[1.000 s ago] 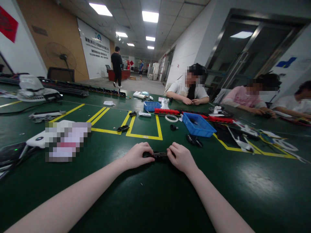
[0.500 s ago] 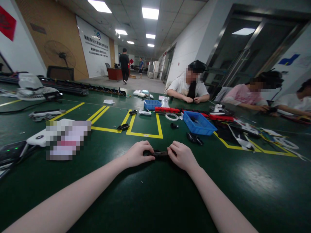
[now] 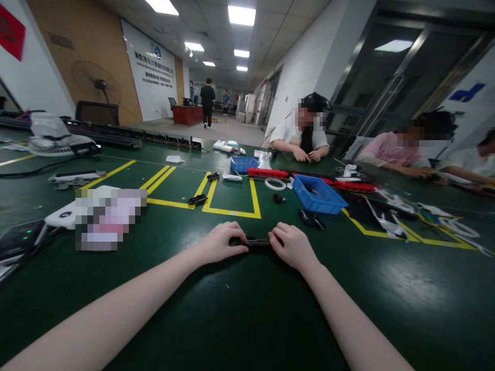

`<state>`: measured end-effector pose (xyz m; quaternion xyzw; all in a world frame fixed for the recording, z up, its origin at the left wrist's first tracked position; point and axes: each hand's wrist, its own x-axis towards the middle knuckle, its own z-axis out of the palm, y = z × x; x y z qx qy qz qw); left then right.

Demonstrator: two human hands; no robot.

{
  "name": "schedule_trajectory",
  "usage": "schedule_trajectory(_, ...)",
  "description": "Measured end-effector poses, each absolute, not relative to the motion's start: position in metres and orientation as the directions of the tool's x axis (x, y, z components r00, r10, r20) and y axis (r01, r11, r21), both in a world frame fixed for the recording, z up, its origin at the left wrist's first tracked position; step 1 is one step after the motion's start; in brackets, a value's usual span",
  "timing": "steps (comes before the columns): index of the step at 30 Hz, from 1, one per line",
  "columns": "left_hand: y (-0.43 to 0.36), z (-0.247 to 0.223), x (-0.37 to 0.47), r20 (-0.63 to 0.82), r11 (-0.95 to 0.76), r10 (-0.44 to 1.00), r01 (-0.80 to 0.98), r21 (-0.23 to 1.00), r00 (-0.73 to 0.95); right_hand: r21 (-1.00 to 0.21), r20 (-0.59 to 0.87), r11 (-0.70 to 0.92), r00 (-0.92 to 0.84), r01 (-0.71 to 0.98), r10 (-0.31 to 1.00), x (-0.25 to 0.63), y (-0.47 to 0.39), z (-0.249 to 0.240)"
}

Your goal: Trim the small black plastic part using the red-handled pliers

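Note:
A dark, narrow part (image 3: 257, 242) with a thin lighter strip along it lies low over the green table, between my two hands. My left hand (image 3: 222, 243) has its thumb and fingers closed on the part's left end. At the right end, the fingers of my right hand (image 3: 291, 245) are pinched round it. Both ends of the part are hidden by the fingers. Beyond my hands, small black pieces (image 3: 197, 200) rest on yellow tape, and another black piece (image 3: 278, 198) stands near a blue tray.
A blue tray (image 3: 319, 196) and black parts (image 3: 311, 220) are ahead to the right. A white device (image 3: 65, 214) and a blurred-out object lie on the left. Red strips (image 3: 266, 173) and a smaller blue tray (image 3: 244, 165) sit farther back. People sit across the table at the right.
The whole view has shifted slightly. My hands keep the same hold on the dark part. A standing person in the background has moved a little to the right.

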<state>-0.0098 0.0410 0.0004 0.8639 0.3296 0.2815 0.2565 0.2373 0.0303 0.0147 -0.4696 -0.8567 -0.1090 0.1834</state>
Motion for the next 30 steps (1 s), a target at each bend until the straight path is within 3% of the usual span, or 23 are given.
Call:
schedule_trajectory(20,0.0416,-0.002,-0.0094,0.322,-0.649,0.72,0.431,0.627,0.615,0.08,0.467,0.524,-0.496,0.848,0.732,0.2323,0.0302,0.0138)
schedule_trajectory(30,0.0405,-0.0011,-0.0092,0.305,-0.608,0.741,0.404,0.684,0.599,0.006,0.391,0.498,-0.46,0.867,0.797,0.2305,0.0315,0.0102)
